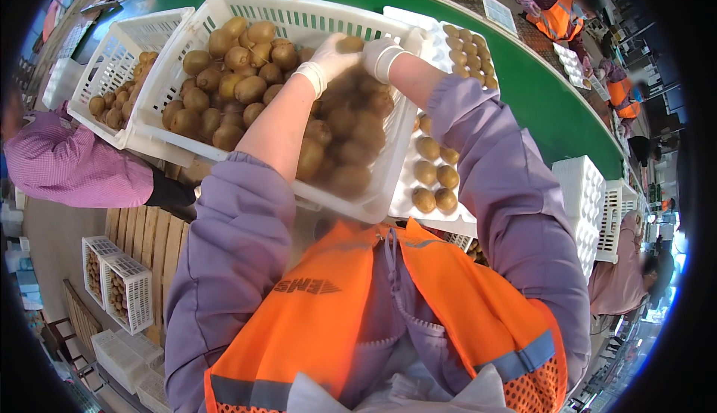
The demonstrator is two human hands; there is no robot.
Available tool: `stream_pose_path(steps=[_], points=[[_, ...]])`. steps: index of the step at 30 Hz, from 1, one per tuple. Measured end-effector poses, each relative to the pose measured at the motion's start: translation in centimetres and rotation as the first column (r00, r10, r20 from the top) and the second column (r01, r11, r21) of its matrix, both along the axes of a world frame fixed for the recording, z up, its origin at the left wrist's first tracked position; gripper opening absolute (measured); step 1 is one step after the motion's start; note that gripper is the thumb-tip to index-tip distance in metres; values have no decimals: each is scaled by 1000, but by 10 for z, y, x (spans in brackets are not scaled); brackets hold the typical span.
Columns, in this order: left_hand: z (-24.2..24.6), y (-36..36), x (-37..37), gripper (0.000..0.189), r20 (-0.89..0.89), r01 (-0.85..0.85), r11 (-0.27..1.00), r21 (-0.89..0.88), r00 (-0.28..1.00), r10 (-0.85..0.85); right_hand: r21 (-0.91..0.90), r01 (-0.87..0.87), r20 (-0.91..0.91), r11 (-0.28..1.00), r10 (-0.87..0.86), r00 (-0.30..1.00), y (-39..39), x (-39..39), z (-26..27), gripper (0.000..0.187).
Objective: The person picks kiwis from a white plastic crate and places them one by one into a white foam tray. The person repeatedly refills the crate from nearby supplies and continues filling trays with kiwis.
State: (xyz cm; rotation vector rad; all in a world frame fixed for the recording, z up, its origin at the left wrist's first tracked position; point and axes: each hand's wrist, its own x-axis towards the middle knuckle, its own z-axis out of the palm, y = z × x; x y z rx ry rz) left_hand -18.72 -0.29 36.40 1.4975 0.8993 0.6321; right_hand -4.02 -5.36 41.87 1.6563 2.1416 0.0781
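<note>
A white plastic crate (399,161) full of brown kiwifruit (250,89) stands before me. Over its far right part, my left hand (330,59), in a pale glove, holds a single kiwifruit (350,44). My right hand (382,57), also gloved, is close beside that fruit, near the crate's far right corner. Its fingertips are partly hidden, so I cannot tell whether it grips anything. To the right of the crate lies a white moulded tray (404,192) with kiwifruit in its cups, partly covered by my right sleeve. Another filled tray (438,49) lies farther back.
A green conveyor belt (543,110) runs behind the crate. At left are another crate of kiwifruit (84,91) and a person in a pink checked top (84,161). Stacked trays (580,206) stand at right. People in orange vests (557,18) are farther off.
</note>
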Motion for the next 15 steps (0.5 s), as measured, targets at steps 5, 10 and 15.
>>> stream_pose_path(steps=[5, 10, 15], points=[[14, -2, -2, 44, 151, -143, 968, -206, 973, 176, -36, 9, -143, 999, -14, 990, -20, 3, 33, 44], [43, 7, -23, 37, 664, 53, 841, -538, 642, 384, 4, 141, -940, 990, -45, 337, -53, 27, 57, 59], [39, 2, -10, 41, 257, -149, 923, -355, 934, 250, -131, 47, -824, 990, -82, -560, -127, 61, 29, 64]])
